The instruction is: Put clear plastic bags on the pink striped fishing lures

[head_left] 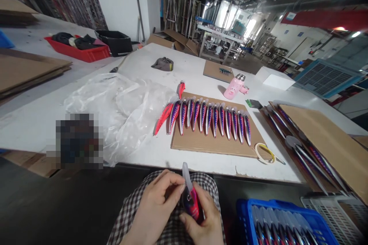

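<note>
Over my lap I hold a pink and dark fishing lure point(190, 207) with a clear diving lip that points up and away. My right hand point(205, 214) is closed around its body. At the base of the lip, my left hand point(161, 199) pinches with thumb and forefinger; whether something small is between those fingertips cannot be made out. Beyond my hands, a row of purple, pink and silver lures point(215, 120) lies on a cardboard sheet point(212, 148). Two red-orange lures, one point(163, 118) beside the row and another point(181, 89) behind it, rest to the left.
Crumpled clear plastic point(129, 115) covers the table's left part. Rings of tape point(263, 153) lie at the cardboard's right corner. A pink bottle point(234, 86) stands behind. Low at right is a blue crate point(244, 214) of lures; cardboard with more lures point(310, 160) sits above it.
</note>
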Action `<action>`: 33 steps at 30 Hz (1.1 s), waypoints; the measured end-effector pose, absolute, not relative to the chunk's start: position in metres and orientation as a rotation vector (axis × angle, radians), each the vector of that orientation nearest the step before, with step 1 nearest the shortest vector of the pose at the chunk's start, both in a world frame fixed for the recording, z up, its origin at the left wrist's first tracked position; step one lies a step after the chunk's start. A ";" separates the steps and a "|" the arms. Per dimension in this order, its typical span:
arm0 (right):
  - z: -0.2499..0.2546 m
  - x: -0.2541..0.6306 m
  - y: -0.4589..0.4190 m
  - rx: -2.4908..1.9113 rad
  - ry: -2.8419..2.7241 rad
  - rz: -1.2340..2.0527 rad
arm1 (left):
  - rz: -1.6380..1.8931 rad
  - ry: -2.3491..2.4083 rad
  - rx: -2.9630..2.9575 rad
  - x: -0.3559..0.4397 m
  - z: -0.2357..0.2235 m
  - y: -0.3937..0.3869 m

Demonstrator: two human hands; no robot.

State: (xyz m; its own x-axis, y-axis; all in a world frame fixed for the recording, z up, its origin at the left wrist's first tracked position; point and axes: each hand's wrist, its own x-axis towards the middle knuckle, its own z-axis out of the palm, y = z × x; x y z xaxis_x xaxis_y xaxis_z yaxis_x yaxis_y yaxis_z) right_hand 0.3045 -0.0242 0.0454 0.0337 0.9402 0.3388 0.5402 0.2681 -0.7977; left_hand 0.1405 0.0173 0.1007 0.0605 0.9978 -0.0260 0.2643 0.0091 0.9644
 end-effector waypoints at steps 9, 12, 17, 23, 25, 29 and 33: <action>0.045 0.305 -0.024 -1.405 -1.607 0.623 | 1.002 1.336 1.477 0.140 0.106 0.021; 0.044 0.306 -0.024 -1.430 -1.586 0.636 | 0.970 1.339 1.547 0.138 0.108 0.020; 0.043 0.305 -0.025 -1.438 -1.559 0.656 | 0.970 1.332 1.513 0.140 0.105 0.018; 0.042 0.305 -0.026 -1.470 -1.569 0.615 | 1.027 1.350 1.471 0.144 0.102 0.018; 0.041 0.305 -0.027 -1.476 -1.576 0.589 | 1.051 1.357 1.489 0.144 0.103 0.019; 0.040 0.305 -0.027 -1.498 -1.600 0.559 | 1.099 1.370 1.524 0.145 0.105 0.020; 0.040 0.306 -0.027 -1.487 -1.620 0.554 | 1.105 1.386 1.546 0.144 0.103 0.020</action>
State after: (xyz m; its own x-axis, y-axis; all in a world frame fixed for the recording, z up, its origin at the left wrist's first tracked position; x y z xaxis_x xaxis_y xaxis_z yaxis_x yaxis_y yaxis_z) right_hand 0.3055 -0.0267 0.0397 0.0642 0.9563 0.2851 0.5814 0.1964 -0.7895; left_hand 0.1439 0.0203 0.1034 0.0317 0.9937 0.1078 0.3266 -0.1122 0.9385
